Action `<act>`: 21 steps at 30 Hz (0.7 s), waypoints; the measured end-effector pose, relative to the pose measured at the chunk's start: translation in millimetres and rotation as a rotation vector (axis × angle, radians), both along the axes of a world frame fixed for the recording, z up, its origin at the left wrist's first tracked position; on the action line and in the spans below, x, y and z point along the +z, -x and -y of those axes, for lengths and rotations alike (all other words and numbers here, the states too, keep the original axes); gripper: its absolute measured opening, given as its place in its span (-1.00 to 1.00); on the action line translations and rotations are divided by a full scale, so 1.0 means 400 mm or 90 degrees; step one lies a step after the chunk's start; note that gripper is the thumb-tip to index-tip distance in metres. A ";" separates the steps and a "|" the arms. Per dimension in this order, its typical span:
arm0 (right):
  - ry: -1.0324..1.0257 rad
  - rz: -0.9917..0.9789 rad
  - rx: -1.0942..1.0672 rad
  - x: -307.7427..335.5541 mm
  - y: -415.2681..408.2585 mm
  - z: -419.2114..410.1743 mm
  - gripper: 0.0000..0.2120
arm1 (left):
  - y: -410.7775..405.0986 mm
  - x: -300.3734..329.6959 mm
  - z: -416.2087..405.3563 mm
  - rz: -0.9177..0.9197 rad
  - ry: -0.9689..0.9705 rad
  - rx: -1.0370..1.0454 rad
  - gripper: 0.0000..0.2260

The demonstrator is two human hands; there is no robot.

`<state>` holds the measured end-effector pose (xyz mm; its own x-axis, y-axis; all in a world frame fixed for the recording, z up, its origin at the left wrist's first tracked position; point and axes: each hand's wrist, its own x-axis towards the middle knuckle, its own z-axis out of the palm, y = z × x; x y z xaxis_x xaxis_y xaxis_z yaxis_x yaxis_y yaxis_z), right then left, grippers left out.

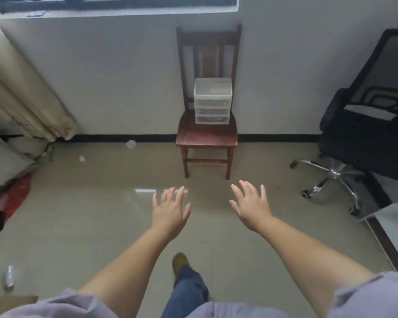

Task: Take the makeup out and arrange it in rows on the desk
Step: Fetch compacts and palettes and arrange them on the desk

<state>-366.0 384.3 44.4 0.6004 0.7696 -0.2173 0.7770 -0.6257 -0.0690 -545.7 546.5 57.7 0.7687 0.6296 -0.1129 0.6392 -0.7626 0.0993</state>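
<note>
The makeup itself is not identifiable; it is presumably stored in the small translucent drawer unit (pixel 213 101), which has three stacked drawers, all pushed in. Dark shapes show faintly through the drawer fronts, but the contents are too blurred to name. The unit stands on the seat of a wooden chair (pixel 207 136), towards the backrest, and the chair is placed against the wall.

Both hands are raised in front of the body, well short of the chair. The left hand (pixel 170 211) is spread, palm down, fingers apart, holding nothing. The right hand (pixel 251 205) is likewise spread and empty. One foot (pixel 180 261) is forward on the tiled floor — the person appears to be mid-stride towards the chair.

Step in hand, as judged: approach and reach the unit. Recommended procedure:

- Close the gap first; do not lean in from this far back.
- Steady the unit with one hand on its top or side, then pull a drawer with the other — the unit looks light and would likely slide on the smooth seat.
- Alternatively, grip both sides and carry the whole unit level, so that no drawer slides out.

A white surface edge (pixel 391 216) at the right may be the desk; this cannot be confirmed. A black office chair (pixel 363 125) stands just beyond it, a curtain (pixel 21 88) hangs at the left.
</note>
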 end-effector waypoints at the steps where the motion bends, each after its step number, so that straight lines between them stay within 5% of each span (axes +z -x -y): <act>1: 0.001 -0.004 0.006 -0.010 -0.033 -0.056 -0.48 | -0.033 -0.012 -0.058 -0.004 0.003 0.007 -0.48; 11: -0.025 -0.040 -0.136 -0.019 -0.396 -0.528 -0.50 | -0.469 -0.002 -0.644 -0.059 -0.048 -0.091 -0.49; 21: 0.026 -0.162 -0.203 -0.146 -0.777 -0.776 -0.50 | -0.964 -0.089 -0.894 -0.047 -0.002 -0.180 -0.49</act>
